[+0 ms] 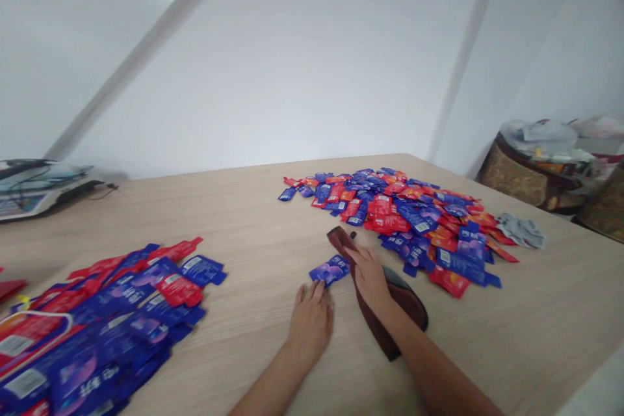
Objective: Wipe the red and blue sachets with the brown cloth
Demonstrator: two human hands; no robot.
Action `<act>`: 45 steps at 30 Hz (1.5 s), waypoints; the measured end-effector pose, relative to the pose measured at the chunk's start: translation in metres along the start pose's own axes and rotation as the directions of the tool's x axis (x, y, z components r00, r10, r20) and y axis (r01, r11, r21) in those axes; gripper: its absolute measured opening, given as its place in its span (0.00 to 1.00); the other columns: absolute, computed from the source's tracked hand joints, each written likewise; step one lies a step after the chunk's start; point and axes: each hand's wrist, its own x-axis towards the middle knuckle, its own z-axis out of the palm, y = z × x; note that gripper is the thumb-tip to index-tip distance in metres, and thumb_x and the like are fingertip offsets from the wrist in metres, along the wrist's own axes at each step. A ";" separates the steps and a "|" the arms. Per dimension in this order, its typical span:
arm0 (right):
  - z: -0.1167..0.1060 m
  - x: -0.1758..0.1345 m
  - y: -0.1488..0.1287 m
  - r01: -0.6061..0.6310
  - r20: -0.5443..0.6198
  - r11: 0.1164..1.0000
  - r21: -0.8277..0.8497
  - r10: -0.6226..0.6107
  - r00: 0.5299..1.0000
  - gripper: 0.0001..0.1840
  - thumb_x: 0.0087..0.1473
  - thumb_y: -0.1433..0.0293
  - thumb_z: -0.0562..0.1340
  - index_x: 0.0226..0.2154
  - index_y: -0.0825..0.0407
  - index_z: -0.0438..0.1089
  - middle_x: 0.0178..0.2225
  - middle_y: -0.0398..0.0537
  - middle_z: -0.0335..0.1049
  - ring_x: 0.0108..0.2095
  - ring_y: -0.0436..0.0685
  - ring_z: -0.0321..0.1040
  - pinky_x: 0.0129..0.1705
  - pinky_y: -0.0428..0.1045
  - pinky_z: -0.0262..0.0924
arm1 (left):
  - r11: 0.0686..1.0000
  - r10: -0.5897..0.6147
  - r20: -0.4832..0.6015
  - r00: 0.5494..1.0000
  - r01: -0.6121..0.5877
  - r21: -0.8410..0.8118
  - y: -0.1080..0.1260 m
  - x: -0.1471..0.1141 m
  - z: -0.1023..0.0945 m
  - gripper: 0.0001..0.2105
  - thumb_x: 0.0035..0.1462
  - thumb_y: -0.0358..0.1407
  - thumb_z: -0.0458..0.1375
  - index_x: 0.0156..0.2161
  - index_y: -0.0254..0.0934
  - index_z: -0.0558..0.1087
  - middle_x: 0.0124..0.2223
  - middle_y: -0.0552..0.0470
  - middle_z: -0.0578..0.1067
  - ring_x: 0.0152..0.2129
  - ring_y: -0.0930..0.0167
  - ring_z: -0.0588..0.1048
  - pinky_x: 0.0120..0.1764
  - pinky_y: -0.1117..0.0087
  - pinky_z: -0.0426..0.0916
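A blue sachet [329, 271] with pale print lies on the table in front of me. My left hand [312, 318] has its fingers together on the sachet's near edge; the thumb is mostly hidden. Close to its right side, my right hand [370, 279] is closed over a long, flat dark-brown strip [375, 325], whose far end sticks out past the fingers. Partly beneath my right forearm is a rounded dark pad [409, 299] with a brown rim. Whether strip and pad are one object I cannot tell.
A big heap of red and blue sachets [390, 208] spreads over the right back. Another pile of sachets [131, 312] lies at left, near a white wire handle [63, 316]. A grey cloth [521, 231], a white device [43, 195] and a patterned chair [517, 172] flank the table.
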 end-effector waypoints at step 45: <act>0.007 0.001 0.008 -0.048 -0.182 0.987 0.154 0.076 0.980 0.28 0.53 0.77 0.45 0.55 0.50 0.60 0.53 0.51 0.60 0.54 0.59 0.52 0.55 0.58 0.50 | 0.923 -0.272 -0.190 0.943 0.201 -0.327 -0.024 0.045 -0.005 0.15 0.63 0.34 0.40 0.43 0.35 0.69 0.38 0.47 0.72 0.38 0.67 0.70 0.43 0.65 0.64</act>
